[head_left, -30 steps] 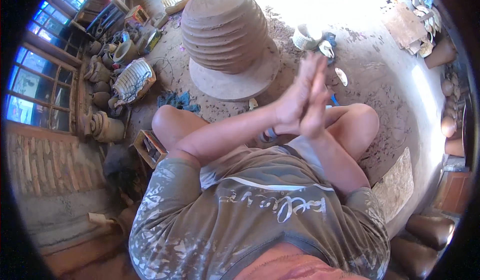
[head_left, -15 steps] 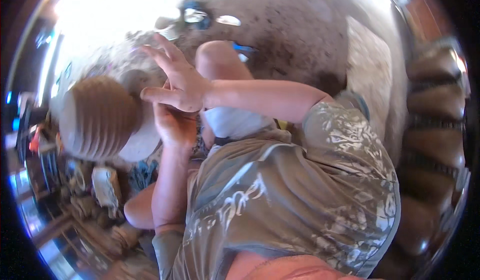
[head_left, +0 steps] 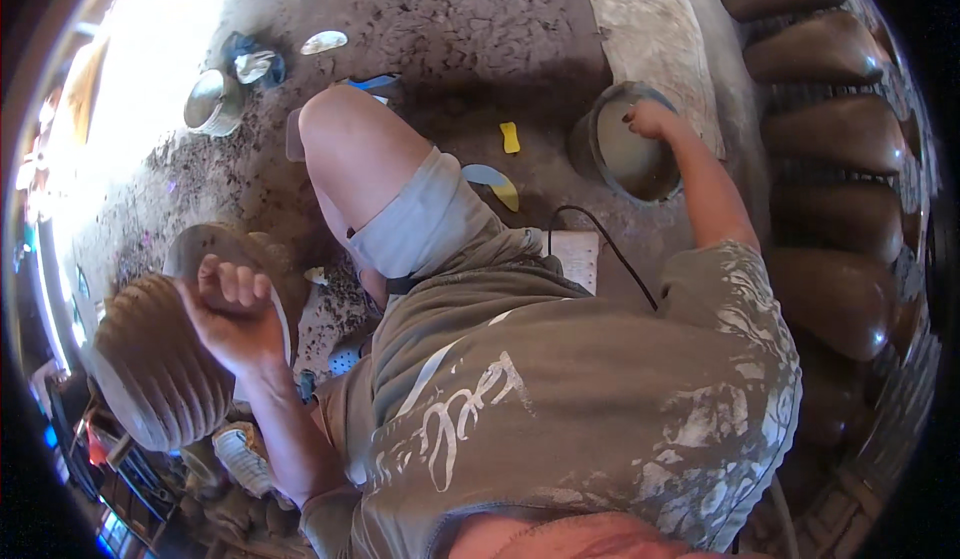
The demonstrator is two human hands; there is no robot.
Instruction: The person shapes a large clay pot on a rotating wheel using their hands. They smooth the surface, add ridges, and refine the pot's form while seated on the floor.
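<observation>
My left hand [head_left: 240, 314] is raised at the left, palm up, its fingers loosely curled and the thumb held apart. It holds nothing. Just beside it stands a large ribbed clay pot [head_left: 160, 359], partly covered by that hand; whether they touch I cannot tell. Far to the right, my right hand [head_left: 652, 119] reaches over a dark bucket [head_left: 597, 149] of cloudy water [head_left: 625, 149]. The fingers of this hand are bunched and point down, with something dark at their tips. What they hold, if anything, does not show.
A yellow sponge-like piece [head_left: 510, 138] and a curved blue-and-yellow piece [head_left: 490, 181] lie on the floor by the bucket. A pale container [head_left: 213, 104] and a crumpled blue bag [head_left: 250, 59] are at the far left. Large brown glossy pots [head_left: 830, 139] line the right side.
My hands were together in front of the clay pot and have parted. The right one has swung across to the bucket; the left has dropped nearer the pot. My view has shifted rightward.
</observation>
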